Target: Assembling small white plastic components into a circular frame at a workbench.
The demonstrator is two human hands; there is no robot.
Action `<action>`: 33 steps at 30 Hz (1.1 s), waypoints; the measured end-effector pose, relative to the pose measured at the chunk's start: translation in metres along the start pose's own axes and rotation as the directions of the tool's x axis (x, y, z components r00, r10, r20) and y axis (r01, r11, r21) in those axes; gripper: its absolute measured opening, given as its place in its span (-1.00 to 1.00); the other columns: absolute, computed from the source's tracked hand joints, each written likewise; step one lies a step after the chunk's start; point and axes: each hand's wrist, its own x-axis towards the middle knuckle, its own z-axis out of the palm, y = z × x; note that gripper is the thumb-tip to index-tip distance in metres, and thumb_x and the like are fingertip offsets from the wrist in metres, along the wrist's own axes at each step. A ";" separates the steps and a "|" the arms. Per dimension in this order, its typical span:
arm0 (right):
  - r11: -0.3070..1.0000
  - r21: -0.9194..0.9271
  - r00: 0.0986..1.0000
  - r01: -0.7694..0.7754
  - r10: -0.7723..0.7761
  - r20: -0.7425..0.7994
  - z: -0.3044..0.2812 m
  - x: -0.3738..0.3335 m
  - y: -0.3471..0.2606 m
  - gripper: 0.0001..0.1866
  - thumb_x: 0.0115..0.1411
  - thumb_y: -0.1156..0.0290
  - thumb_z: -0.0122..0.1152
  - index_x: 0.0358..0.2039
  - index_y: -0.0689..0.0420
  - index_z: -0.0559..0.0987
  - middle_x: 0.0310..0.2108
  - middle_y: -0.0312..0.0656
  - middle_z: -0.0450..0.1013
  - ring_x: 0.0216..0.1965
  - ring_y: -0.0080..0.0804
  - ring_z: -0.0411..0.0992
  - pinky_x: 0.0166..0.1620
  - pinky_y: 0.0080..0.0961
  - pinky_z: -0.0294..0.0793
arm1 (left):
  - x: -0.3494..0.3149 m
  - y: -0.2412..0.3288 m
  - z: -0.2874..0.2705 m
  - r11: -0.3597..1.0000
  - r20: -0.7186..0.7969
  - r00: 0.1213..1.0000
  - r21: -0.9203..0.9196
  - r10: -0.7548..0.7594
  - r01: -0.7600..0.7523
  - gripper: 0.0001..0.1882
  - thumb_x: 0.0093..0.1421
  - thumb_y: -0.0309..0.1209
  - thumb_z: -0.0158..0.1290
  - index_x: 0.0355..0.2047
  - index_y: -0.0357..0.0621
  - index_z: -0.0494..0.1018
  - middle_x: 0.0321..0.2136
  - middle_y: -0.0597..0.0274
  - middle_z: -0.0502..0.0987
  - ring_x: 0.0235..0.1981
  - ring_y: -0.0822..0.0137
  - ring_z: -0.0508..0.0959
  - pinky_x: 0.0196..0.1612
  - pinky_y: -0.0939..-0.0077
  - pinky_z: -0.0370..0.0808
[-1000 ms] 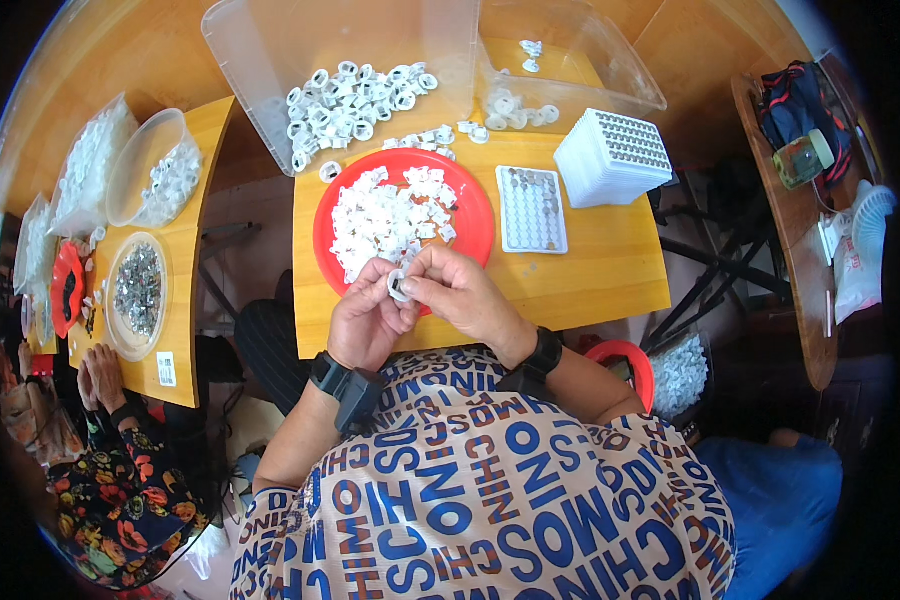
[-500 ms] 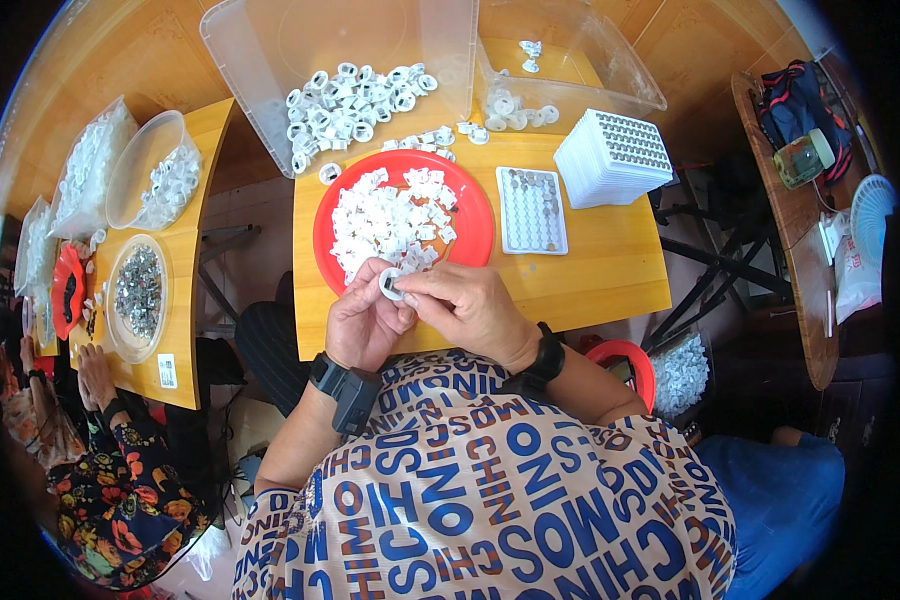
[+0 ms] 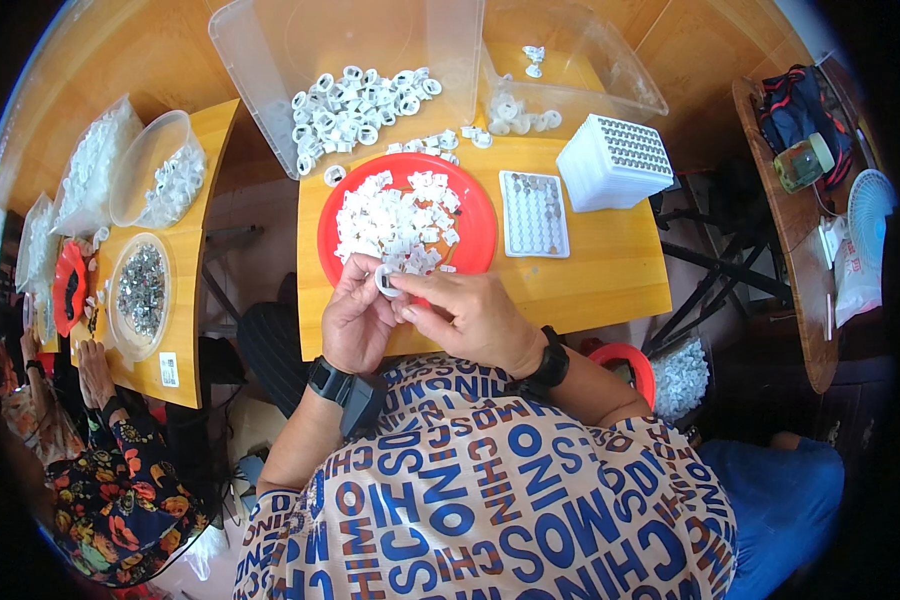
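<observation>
Between my two hands is a small round white plastic part (image 3: 386, 281) with a dark slot in its face. My left hand (image 3: 355, 318) pinches it from the left. The fingers of my right hand (image 3: 467, 312) are drawn together at its right side, against the part; whether they grip anything smaller is hidden. Just beyond my hands lies a red plate (image 3: 483, 215) heaped with small white plastic pieces (image 3: 390, 225). To the right of the plate, a white tray (image 3: 536, 252) holds round pale pieces and a few grey ones in rows.
Stacked white trays (image 3: 610, 165) stand at the table's right. A clear bin (image 3: 260, 75) on its side spills round white parts (image 3: 360, 105); another clear bin (image 3: 620, 90) sits behind. At the left table (image 3: 192, 290), a co-worker's hand (image 3: 96, 375) rests near a dish of metal parts (image 3: 142, 290).
My hands have shifted slightly, and the round part's face is turned a little differently. The table and its contents appear slightly farther right in the view.
</observation>
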 end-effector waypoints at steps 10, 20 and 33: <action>-0.019 0.913 0.625 -0.407 0.723 0.294 -0.013 -0.006 0.043 -0.71 0.18 0.63 -0.06 -0.07 0.26 0.40 -0.08 -0.07 0.41 -0.01 -0.23 0.39 0.11 -0.28 0.36 | 0.000 0.001 0.001 0.999 0.011 0.999 -0.005 -0.037 0.037 -0.77 0.21 -0.34 0.03 -0.19 -0.16 0.32 -0.41 0.12 0.48 -0.41 0.28 0.48 -0.35 0.50 0.43; 0.065 0.868 0.661 -0.493 0.676 0.325 0.004 -0.005 0.038 -0.79 0.30 0.55 -0.10 -0.08 0.29 0.39 -0.08 0.02 0.43 0.01 -0.21 0.42 0.10 -0.40 0.41 | -0.002 0.000 0.000 0.994 -0.032 0.997 -0.085 -0.074 0.071 -0.78 0.21 -0.33 0.03 -0.21 -0.16 0.34 -0.39 0.14 0.47 -0.42 0.29 0.48 -0.36 0.51 0.44; 0.206 0.825 0.657 -0.527 0.714 0.242 0.030 0.007 0.028 -0.79 0.32 0.47 -0.10 -0.09 0.23 0.40 -0.12 -0.04 0.45 -0.14 -0.36 0.46 -0.07 -0.51 0.47 | -0.001 -0.009 -0.001 0.983 0.081 0.984 -0.080 -0.156 0.163 -0.76 0.19 -0.34 0.02 -0.21 -0.21 0.33 -0.39 0.08 0.47 -0.42 0.24 0.48 -0.35 0.49 0.42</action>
